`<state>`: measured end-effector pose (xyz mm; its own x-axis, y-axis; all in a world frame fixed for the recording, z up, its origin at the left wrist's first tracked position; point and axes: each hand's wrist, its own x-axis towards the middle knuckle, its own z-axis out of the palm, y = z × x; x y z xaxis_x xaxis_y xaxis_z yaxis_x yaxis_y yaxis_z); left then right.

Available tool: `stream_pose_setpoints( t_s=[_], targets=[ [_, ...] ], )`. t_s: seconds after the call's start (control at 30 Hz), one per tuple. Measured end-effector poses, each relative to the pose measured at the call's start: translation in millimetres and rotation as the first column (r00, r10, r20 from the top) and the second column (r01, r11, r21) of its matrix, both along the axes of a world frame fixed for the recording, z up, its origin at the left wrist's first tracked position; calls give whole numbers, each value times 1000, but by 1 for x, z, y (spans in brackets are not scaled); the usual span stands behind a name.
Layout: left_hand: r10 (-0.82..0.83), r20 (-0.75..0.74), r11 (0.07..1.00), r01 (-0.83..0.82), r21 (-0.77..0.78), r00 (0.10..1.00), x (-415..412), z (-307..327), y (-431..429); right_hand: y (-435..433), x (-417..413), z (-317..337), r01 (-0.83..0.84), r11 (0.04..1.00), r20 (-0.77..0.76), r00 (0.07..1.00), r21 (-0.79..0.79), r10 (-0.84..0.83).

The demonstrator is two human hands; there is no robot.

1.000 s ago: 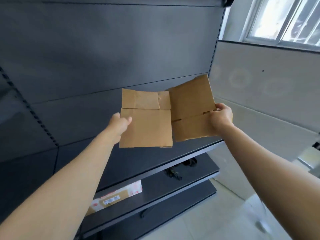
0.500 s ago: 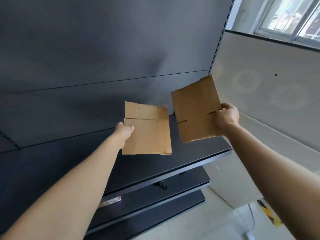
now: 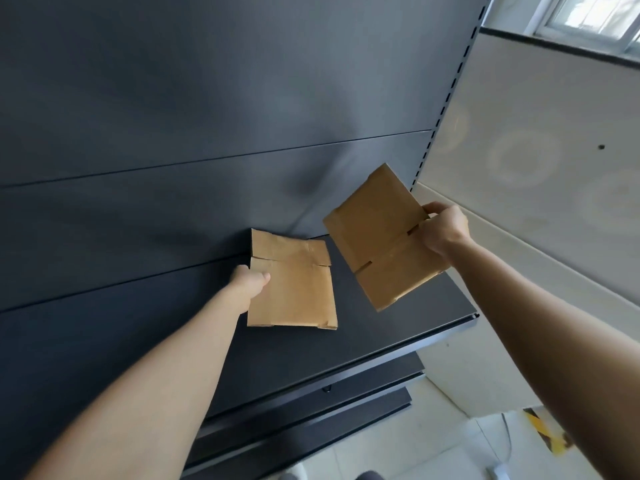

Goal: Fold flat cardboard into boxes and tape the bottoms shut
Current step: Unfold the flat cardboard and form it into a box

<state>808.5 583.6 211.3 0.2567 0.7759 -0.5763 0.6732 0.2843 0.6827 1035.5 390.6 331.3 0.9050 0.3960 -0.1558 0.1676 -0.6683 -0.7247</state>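
Two flat brown cardboard blanks are held out in front of a dark shelf unit. My left hand (image 3: 251, 280) grips the left edge of one flat cardboard (image 3: 294, 289), which lies low over the top shelf (image 3: 398, 327), its creased flaps toward the back panel. My right hand (image 3: 445, 228) pinches the right edge of the second flat cardboard (image 3: 377, 233), tilted and raised above the shelf's right part. The two pieces are apart.
The dark metal shelf unit has a tall back panel (image 3: 207, 116) and lower shelves (image 3: 311, 410) below. A pale wall (image 3: 536, 150) and a window (image 3: 588, 15) are on the right. A yellow-black object (image 3: 547, 434) and a white cable lie on the tiled floor.
Both cardboard pieces have moved apart. The left one has dropped toward the top shelf; the right one has tilted further and stayed raised. My view has shifted, so the lower shelves show less.
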Motion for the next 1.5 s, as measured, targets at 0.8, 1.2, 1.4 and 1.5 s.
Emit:
stream_pose_setpoints(
  t_s=[0.8,1.2,1.4,1.5],
  targets=[
    [-234,261,930,137,341,937,106,97,-86,5,44,12,-655,670,187,652,-350,735],
    [-192,185,939,126,319,964,121,93,-98,-26,81,5,-675,663,-86,719,-323,690],
    [-151,175,958,101,270,973,131,97,-106,-36,97,-7,-538,814,-357,821,-220,446],
    [-161,161,969,125,212,974,132,99,-109,-35,99,-11,-488,863,-378,829,-129,412]
  ],
)
